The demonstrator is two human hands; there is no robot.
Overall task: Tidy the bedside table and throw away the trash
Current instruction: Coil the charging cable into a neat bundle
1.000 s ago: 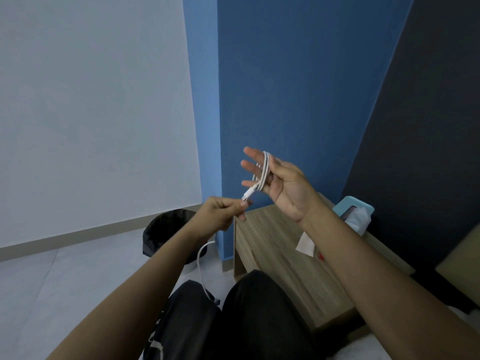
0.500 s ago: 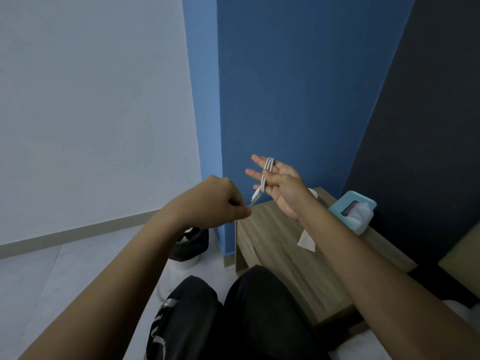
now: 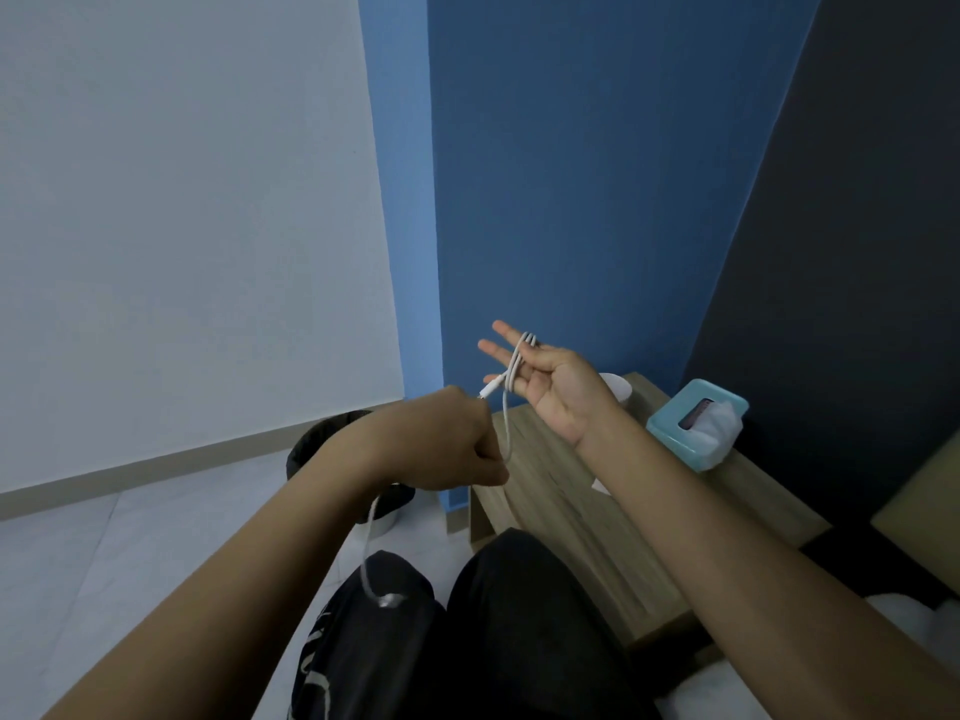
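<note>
A: Status, left to right?

B: Trash bin (image 3: 332,433) sits on the floor under and behind the left hand (image 3: 457,446). Left hand is fisted on the white charging cable (image 3: 511,379); loose tail hangs below it down to the lap. Right hand (image 3: 550,387) is up, palm open, fingers spread, cable looped around them. Hands close together, not touching.

A: Step?

B: Looks like coiling the cable. Next move likely another wrap over the right fingers, feeding slack from the left.

A: Bench?

B: Bench (image 3: 571,511) is below the right hand. White cup (image 3: 618,389) just behind its wrist, teal tissue box (image 3: 696,428) further right, paper scrap (image 3: 600,484) under the forearm: probably trash. Open air above, wall well behind.
</note>
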